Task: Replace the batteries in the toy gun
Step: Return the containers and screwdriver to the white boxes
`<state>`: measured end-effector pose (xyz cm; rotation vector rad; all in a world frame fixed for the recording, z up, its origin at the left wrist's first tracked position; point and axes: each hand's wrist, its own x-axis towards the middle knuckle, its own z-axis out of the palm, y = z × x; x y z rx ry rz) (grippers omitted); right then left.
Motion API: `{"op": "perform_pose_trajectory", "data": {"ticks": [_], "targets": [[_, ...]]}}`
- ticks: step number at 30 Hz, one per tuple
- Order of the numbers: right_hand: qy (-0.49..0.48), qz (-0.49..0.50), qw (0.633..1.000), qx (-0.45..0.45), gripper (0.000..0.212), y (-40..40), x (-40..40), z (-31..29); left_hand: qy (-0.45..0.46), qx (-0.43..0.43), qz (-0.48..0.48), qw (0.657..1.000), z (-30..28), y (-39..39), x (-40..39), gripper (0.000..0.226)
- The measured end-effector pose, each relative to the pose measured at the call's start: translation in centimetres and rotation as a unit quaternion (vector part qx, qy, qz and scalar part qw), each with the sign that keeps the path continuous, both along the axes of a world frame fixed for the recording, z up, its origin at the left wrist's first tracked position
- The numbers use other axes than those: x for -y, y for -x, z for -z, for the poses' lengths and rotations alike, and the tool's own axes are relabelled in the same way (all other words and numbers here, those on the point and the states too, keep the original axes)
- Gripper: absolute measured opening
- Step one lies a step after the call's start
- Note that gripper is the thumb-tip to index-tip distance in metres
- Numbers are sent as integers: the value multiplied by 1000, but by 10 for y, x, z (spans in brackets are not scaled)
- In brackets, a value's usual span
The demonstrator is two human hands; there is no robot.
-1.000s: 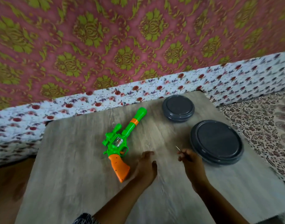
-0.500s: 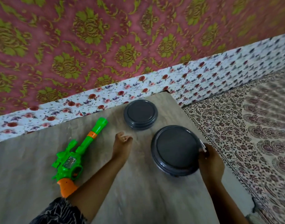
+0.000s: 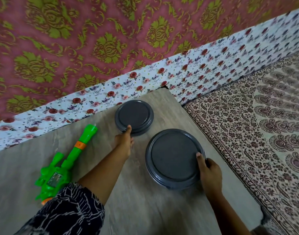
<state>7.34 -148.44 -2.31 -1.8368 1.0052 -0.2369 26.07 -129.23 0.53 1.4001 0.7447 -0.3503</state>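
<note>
I am seeing my left hand (image 3: 124,141) gripping the near rim of the smaller grey lidded container (image 3: 134,118) at centre frame, thumb on its lid, having come forward off the bare tabletop, while my right hand (image 3: 209,170) is clasping the right rim of the larger grey container (image 3: 172,158), thumb on the lid, with a thin dark tool (image 3: 206,161) pinched in the same fingers. The green and orange toy gun (image 3: 64,165) is lying untouched at lower left on the wooden table (image 3: 145,209), partly behind my patterned sleeve (image 3: 67,212). No writing is showing clearly enough for me to read.
</note>
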Motion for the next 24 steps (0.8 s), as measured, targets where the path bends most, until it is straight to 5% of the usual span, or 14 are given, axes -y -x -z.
{"op": "perform_pose_trajectory", "data": {"ticks": [12,24], "targets": [[-47,16,997,61,42,6,-7,2,88,11,-79,993,-3,8,-17,20],[-89,48,986,131,41,26,-115,-43,126,139,-114,976,-55,93,-169,10]]}}
